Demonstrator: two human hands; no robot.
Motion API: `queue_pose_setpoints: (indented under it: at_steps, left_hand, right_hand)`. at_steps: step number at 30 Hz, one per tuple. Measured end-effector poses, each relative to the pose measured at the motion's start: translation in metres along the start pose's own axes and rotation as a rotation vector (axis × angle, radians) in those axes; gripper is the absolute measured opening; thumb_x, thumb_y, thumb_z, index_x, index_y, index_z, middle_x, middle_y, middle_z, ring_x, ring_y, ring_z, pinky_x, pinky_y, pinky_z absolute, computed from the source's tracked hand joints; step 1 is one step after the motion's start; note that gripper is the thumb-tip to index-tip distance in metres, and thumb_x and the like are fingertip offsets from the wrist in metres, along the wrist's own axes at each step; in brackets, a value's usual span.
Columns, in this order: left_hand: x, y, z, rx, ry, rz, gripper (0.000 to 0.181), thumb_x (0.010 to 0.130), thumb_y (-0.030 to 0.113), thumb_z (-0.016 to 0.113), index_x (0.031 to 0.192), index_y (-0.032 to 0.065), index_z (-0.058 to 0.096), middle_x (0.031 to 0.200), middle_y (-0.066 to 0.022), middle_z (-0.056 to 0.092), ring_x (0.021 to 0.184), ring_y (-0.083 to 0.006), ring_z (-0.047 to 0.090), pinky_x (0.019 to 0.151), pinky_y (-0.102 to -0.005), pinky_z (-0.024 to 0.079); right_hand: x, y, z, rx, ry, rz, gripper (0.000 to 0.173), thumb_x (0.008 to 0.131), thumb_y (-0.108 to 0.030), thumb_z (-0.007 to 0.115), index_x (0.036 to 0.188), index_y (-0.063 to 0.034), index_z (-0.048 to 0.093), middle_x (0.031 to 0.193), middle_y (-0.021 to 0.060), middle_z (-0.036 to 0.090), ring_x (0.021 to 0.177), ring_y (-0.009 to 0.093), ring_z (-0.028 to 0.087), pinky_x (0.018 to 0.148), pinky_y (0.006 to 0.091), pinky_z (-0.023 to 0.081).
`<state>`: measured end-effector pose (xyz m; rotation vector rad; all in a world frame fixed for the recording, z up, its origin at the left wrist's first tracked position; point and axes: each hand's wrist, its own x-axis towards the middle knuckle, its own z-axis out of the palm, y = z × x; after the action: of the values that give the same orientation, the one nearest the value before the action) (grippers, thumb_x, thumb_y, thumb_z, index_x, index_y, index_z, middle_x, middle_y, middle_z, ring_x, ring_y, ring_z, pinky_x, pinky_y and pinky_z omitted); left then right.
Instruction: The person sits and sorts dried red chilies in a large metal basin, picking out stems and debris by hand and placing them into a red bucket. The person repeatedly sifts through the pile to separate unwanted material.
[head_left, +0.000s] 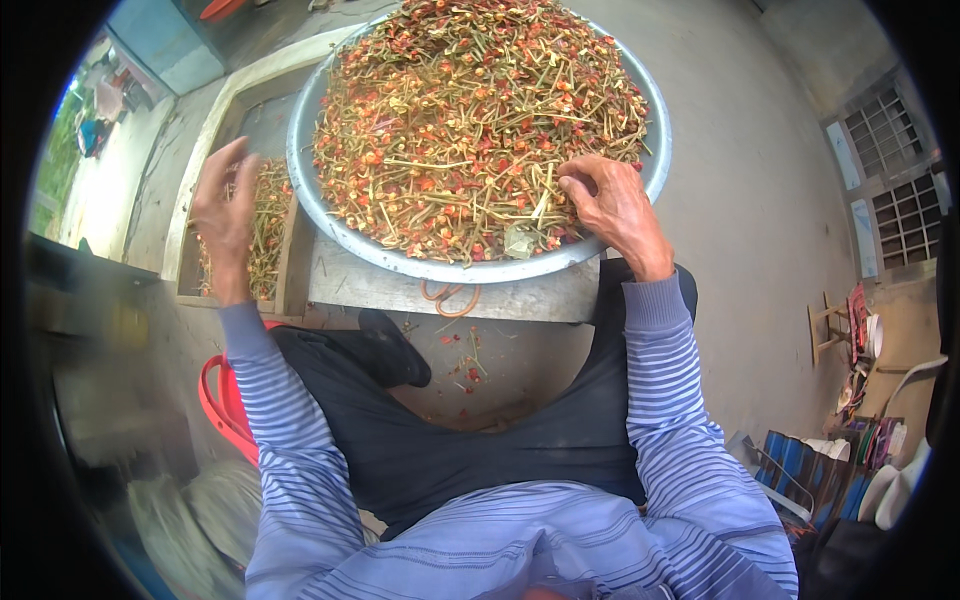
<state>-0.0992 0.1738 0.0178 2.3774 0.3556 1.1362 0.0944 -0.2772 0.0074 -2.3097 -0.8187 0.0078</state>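
Observation:
A wide metal basin (306, 199) is heaped with dried stalks and caps, probably chili pepper stems (465, 135), mixed with red bits. At the basin's near right side, my right hand (619, 206) rests on the heap's edge with thumb and forefinger bent close together; whether anything is pinched between them is hidden. My left hand (227, 214), blurred, hovers above a wooden-framed tray (292, 266) to the left. Its fingers are apart and nothing shows in them. More stems (264, 251) lie inside that tray. A pale dry leaf (519, 240) sits near the basin's front rim.
Under the basin is a low wooden bench (375, 289), with orange scissor-like handles (475, 304) poking out. Scraps (472, 373) litter the floor between my legs. A red plastic item (208, 397) stands by my left thigh. Household things (817, 465) crowd the lower right.

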Motion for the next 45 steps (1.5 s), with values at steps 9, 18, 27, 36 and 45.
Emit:
queue_pose_setpoints:
  at_steps: [9,18,27,36,45]
  left_hand:
    - [-0.041,0.147,0.095,0.265,-0.674,0.449,0.078,0.087,0.035,0.088,0.155,0.0107,0.056,0.141,-0.0156,0.06,0.132,-0.0353,0.057,0.12,-0.0522,0.039]
    - [-0.058,0.141,0.124,0.089,-0.469,0.377,0.06,0.086,0.012,0.085,0.14,0.005,0.06,0.131,-0.0191,0.061,0.123,-0.0392,0.062,0.101,-0.0473,0.054]
    - [-0.067,0.147,0.138,-0.202,-0.426,0.169,0.038,0.089,0.0,0.075,0.126,0.0013,0.067,0.112,-0.019,0.068,0.107,-0.0395,0.07,0.093,-0.0463,0.057]
    - [-0.069,0.181,0.14,-0.054,-0.374,0.34,0.064,0.088,0.036,0.089,0.137,0.0011,0.065,0.124,-0.0185,0.068,0.114,-0.0377,0.066,0.096,-0.0471,0.057]
    - [-0.081,0.211,0.161,0.09,-0.486,0.37,0.077,0.086,0.027,0.088,0.15,0.003,0.053,0.146,-0.0199,0.054,0.133,-0.0415,0.055,0.11,-0.0501,0.051]
  right_hand:
    - [-0.001,0.001,0.01,0.074,-0.014,-0.146,0.03,0.096,-0.019,0.073,0.117,0.0026,0.075,0.102,0.0174,0.075,0.083,0.032,0.071,0.08,0.0436,0.057]
    - [-0.005,0.0,0.013,0.21,-0.063,-0.097,0.034,0.096,-0.015,0.071,0.121,0.0066,0.072,0.109,0.0234,0.075,0.1,0.038,0.075,0.092,0.0469,0.058]
    - [-0.001,-0.011,0.02,0.297,-0.093,-0.159,0.036,0.097,-0.017,0.073,0.124,0.0051,0.073,0.105,0.0173,0.076,0.087,0.025,0.072,0.083,0.04,0.06]
    - [-0.002,-0.014,0.026,0.332,0.0,-0.174,0.028,0.099,-0.01,0.064,0.119,0.0056,0.075,0.105,0.0249,0.076,0.093,0.041,0.073,0.087,0.0491,0.056]
    - [0.0,-0.015,0.025,0.335,0.014,-0.128,0.026,0.1,-0.008,0.064,0.12,0.0044,0.075,0.103,0.0242,0.075,0.093,0.041,0.073,0.088,0.0505,0.056]
